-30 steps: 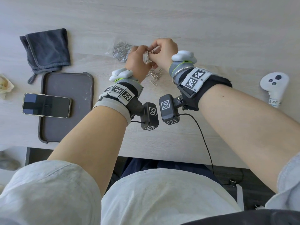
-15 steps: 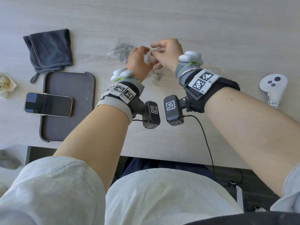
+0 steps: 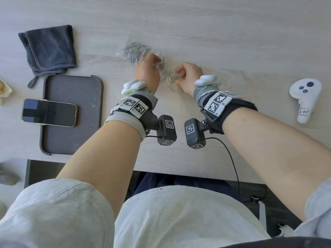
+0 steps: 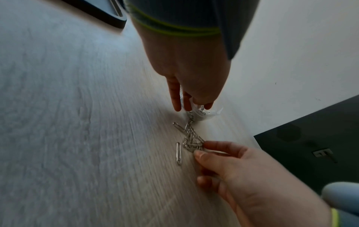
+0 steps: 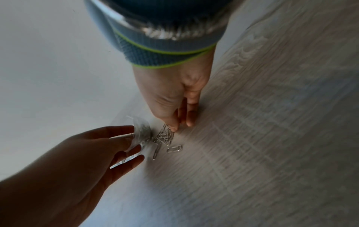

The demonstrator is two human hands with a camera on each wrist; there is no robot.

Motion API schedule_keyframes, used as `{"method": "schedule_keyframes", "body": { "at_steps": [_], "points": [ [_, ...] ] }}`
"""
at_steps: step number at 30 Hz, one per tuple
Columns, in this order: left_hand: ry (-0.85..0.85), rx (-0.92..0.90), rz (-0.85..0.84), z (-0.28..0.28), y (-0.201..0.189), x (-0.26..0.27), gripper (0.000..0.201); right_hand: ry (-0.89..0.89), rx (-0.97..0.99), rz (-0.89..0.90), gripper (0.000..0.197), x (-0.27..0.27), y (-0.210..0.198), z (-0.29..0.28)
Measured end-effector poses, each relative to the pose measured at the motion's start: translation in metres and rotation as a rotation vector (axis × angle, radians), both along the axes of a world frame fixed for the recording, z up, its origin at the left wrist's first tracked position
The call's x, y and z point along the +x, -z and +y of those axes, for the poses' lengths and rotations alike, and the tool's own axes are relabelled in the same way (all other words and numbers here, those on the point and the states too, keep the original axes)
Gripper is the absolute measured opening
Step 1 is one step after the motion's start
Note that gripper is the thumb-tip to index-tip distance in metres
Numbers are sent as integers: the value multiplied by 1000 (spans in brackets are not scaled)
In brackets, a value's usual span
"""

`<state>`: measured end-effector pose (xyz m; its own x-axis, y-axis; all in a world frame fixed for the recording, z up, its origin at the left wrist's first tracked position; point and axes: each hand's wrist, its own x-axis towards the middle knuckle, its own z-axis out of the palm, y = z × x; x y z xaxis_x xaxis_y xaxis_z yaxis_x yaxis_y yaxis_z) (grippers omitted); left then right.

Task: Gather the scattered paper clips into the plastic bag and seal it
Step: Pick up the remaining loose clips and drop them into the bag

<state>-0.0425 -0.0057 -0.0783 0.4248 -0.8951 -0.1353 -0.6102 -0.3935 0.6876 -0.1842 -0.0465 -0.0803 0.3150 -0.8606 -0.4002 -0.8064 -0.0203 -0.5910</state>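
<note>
A clear plastic bag [image 3: 137, 51] holding many silver paper clips lies on the pale wooden table [image 3: 232, 42]. My left hand [image 3: 148, 68] pinches the bag's open end [image 4: 196, 109], also seen in the right wrist view as the bag's mouth [image 5: 140, 132]. Just to its right lies a small pile of loose paper clips [image 3: 168, 78] [image 4: 191, 141] [image 5: 165, 136]. My right hand [image 3: 188, 76] reaches down into that pile, thumb and forefinger pinching clips [image 4: 200, 148]. A single clip [image 4: 178, 153] lies apart beside the pile.
A folded dark grey cloth [image 3: 48, 51] lies at the back left. In front of it sits a dark tray [image 3: 71, 133] with a phone [image 3: 49, 112] across its left rim. A white controller [image 3: 304, 99] lies at the right. The table's front edge [image 3: 179, 169] is near my body.
My hands were together, raised at the bag's mouth. The right hand has since dropped to the loose pile on the table, and the left hand has lowered, still holding the bag.
</note>
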Motion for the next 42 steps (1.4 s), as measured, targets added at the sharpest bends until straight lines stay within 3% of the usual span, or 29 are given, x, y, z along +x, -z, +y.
{"method": "schedule_keyframes", "body": {
  "at_steps": [5, 7, 10, 12, 19, 27, 37, 42],
  "points": [
    [-47, 12, 50, -2, 2, -2, 35, 22, -28, -72, 25, 4, -3, -1],
    [-65, -8, 59, -3, 3, -2, 34, 17, -26, -55, 43, 0, -4, 3],
    [-76, -33, 52, -3, 6, -4, 31, -145, -11, 30, 87, -7, -4, 10],
    [-79, -29, 68, -4, 8, -7, 32, -225, -49, 46, 93, -5, -1, 9],
    [-71, -21, 168, -3, 18, -13, 33, -227, -86, -62, 67, 8, 7, -5],
    [-96, -43, 250, -1, 11, -12, 38, -270, -79, -10, 26, 12, 3, -13],
    [-47, 5, 229, -2, 2, -6, 36, -385, -50, 112, 12, 15, -7, -18],
    [-23, -11, 205, -1, -1, -7, 38, -327, -36, 84, 9, 12, -12, -13]
  ]
}}
